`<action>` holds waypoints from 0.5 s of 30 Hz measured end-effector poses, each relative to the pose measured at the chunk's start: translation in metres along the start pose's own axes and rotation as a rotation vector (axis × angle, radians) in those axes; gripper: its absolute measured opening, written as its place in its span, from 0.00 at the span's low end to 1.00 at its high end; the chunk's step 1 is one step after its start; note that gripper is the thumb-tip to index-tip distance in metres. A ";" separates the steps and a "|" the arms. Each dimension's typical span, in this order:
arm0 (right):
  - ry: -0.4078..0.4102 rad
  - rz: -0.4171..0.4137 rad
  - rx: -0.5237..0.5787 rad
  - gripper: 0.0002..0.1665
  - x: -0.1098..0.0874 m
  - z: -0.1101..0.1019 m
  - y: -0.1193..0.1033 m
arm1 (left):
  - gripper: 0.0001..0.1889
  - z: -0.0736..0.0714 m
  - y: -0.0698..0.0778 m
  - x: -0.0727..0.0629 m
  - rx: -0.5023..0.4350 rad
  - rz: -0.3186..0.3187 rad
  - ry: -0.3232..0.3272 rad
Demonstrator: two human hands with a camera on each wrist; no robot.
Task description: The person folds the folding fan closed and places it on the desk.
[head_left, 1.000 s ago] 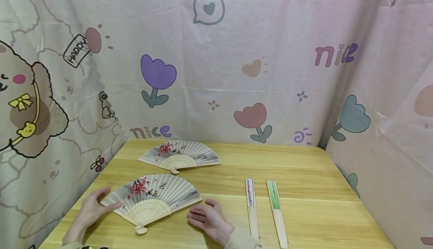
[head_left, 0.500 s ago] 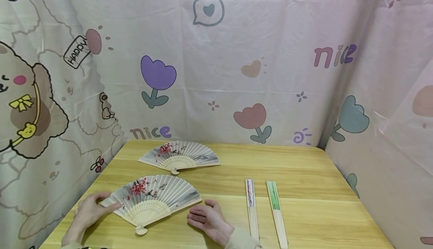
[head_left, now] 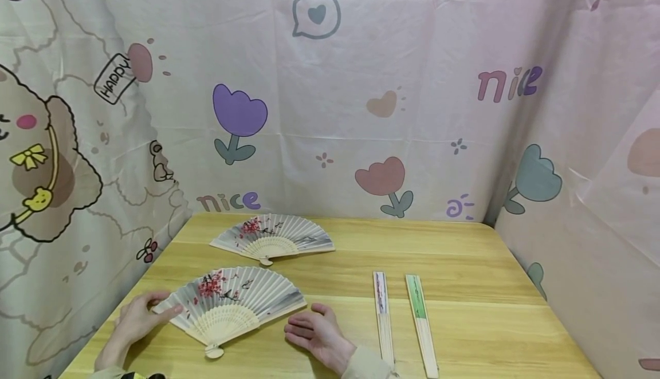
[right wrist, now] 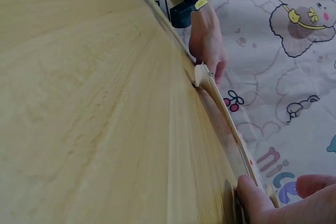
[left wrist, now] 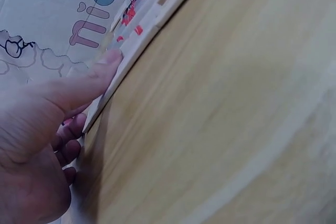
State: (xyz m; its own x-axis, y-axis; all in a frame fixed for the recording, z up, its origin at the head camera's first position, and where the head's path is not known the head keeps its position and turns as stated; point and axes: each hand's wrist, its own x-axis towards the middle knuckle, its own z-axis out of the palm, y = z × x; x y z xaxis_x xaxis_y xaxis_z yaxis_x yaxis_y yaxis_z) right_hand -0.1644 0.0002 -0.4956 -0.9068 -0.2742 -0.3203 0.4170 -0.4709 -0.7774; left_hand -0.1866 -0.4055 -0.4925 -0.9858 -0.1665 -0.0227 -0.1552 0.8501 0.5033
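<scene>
An unfolded folding fan point(head_left: 232, 301), pale with red blossoms and bamboo ribs, lies near the front left of the table. My left hand point(head_left: 139, 316) pinches its left end; in the left wrist view the thumb point(left wrist: 105, 72) presses on the fan's outer rib, with the other fingers curled below. At the fan's right end is my right hand point(head_left: 319, 333), palm turned inward and fingers relaxed. The right wrist view has fingers point(right wrist: 254, 200) close against the fan's edge, the thumb standing apart. Behind it lies a second, similar spread fan point(head_left: 273, 239).
Two folded fans lie to the right, one with a white and red leaf point(head_left: 382, 316), one with a green leaf point(head_left: 421, 322). The wooden table point(head_left: 479, 287) reaches back to a printed cloth backdrop point(head_left: 330, 81), which also hangs along both sides.
My left fingers have drawn in a little at the fan's left end. The right hand and all the fans stay in place; the head view shifts slightly.
</scene>
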 end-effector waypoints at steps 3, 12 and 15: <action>-0.003 0.008 0.002 0.35 0.000 0.002 0.000 | 0.39 0.000 0.000 0.001 0.003 -0.005 0.000; -0.007 0.032 -0.008 0.36 0.001 0.009 0.003 | 0.36 0.001 0.002 0.001 0.003 0.003 0.004; 0.003 0.026 0.000 0.37 0.002 0.013 0.004 | 0.40 0.001 0.001 0.000 -0.016 -0.015 -0.018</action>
State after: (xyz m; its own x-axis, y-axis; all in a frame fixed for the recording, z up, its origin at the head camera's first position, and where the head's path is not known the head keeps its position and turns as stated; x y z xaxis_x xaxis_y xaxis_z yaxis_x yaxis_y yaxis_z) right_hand -0.1638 -0.0134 -0.4927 -0.8956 -0.2843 -0.3422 0.4408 -0.4635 -0.7687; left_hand -0.1872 -0.4041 -0.4925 -0.9844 -0.1702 -0.0454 -0.1689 0.8392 0.5170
